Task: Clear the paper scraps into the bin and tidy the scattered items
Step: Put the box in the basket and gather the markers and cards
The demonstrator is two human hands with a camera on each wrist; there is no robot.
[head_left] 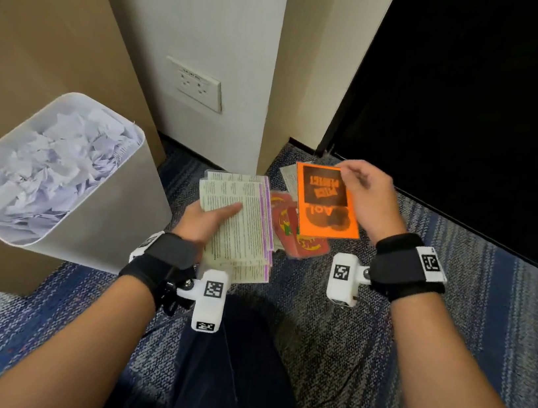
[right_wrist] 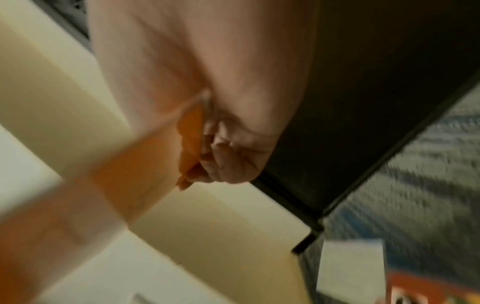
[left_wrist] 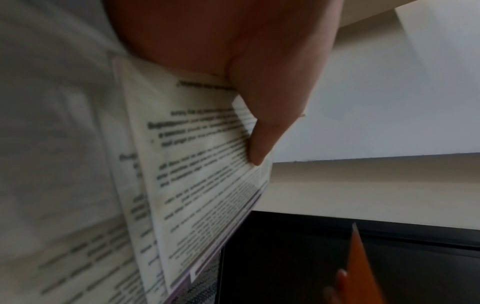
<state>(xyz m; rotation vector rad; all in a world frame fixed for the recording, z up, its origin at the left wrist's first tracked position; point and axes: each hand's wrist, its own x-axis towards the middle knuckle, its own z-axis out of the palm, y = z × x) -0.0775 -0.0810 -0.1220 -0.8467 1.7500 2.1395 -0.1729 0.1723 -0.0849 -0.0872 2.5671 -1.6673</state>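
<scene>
Blue-grey patterned carpet [head_left: 450, 333] underfoot, cream wall [head_left: 217, 23] with a socket plate [head_left: 194, 84] at twelve o'clock, dark door [head_left: 464, 110] at two o'clock. Left hand [head_left: 204, 220] gripping a stack of printed leaflets [head_left: 243, 228] with thumb [left_wrist: 265, 127] pressed across the top sheet; right hand [head_left: 370, 197] pinching the top corner of an orange card [head_left: 327, 208], raised clear of red cards [head_left: 300, 239] and a pale sheet [head_left: 289, 175] lying on the floor. Farther out at nine o'clock, tilted white bin [head_left: 144, 193], brimming with crumpled paper scraps [head_left: 44, 168], against a tan panel [head_left: 45, 16].
</scene>
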